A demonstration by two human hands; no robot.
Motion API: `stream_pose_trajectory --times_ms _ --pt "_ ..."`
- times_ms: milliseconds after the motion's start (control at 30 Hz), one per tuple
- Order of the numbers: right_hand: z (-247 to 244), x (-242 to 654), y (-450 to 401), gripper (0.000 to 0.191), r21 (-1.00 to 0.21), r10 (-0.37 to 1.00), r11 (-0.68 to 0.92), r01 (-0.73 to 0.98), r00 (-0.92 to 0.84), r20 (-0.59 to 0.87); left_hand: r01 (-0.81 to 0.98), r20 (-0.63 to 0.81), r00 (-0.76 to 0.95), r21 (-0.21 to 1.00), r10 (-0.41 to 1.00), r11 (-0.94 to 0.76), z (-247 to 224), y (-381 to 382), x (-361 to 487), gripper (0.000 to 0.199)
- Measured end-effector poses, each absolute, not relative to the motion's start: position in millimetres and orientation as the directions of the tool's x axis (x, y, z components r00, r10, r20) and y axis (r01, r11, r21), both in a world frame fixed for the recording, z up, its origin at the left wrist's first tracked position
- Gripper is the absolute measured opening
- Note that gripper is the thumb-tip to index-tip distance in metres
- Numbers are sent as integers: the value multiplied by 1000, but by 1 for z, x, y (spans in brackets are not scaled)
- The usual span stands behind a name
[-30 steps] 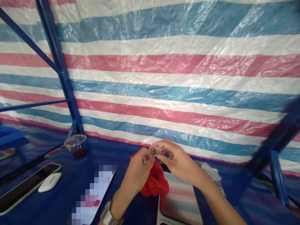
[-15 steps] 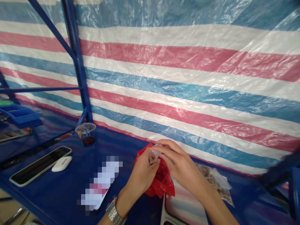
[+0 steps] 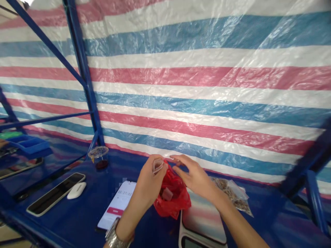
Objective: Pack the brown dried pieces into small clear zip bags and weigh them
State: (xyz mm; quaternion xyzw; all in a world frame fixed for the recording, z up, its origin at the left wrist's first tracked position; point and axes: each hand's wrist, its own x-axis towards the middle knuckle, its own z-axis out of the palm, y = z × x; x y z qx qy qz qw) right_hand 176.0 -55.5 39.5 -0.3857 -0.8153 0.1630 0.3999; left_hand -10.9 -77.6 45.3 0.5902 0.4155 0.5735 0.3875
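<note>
Left hand (image 3: 152, 181): gripping a small clear packet (image 3: 158, 166), mouth upward; the fist hides its lower part, and its contents cannot be made out.
Right hand (image 3: 193, 177): open, thumb apart from curled fingers.
Red bag (image 3: 177, 206): on the bench (image 3: 150, 230), below the 2 hands; a pale packet (image 3: 167, 193) shows inside.
Silver-topped device (image 3: 203, 217): cut off at the bottom edge.
Zip bag (image 3: 232, 193): beside the right forearm, its brown bits too small to identify.
</note>
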Motion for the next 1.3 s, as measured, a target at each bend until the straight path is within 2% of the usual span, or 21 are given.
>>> stream_pose_trajectory --times_ms 133,233,333,467,600,700,833,1000,1167,1300 --pt "52 203 -71 44 -734 818 573 365 -210 535 -100 425 207 905 881 -413 45 -56 25 29" --pt "25 224 -82 55 -863 888 460 210 -126 443 -148 422 379 906 824 -396 28 -46 55 37" --pt "-13 240 -86 48 -917 920 380 118 -150 362 -78 342 534 931 774 -357 3 -40 72 41" --pt "-32 256 -87 40 -927 947 302 223 -185 264 98 326 575 883 750 -459 -18 -31 59 53" --pt "-23 264 -96 26 -841 957 243 484 -261 126 345 224 577 805 785 -483 -23 -22 32 58" --pt "-21 264 -101 19 -715 942 298 633 -314 114 448 196 576 736 793 -508 -29 -17 21 60" --pt "-29 266 -97 30 -618 929 370 694 -290 231 470 295 575 644 763 -603 -40 -9 16 59" --pt "-34 280 -83 26 -533 892 359 766 -115 437 520 319 648 479 692 -707 -40 -4 7 54" --pt "-32 288 -77 24 -403 796 216 889 78 600 510 357 654 443 667 -738 -29 -6 6 38" --pt "-30 290 -78 25 -379 745 235 895 85 662 498 417 640 414 645 -762 -26 -5 13 24"
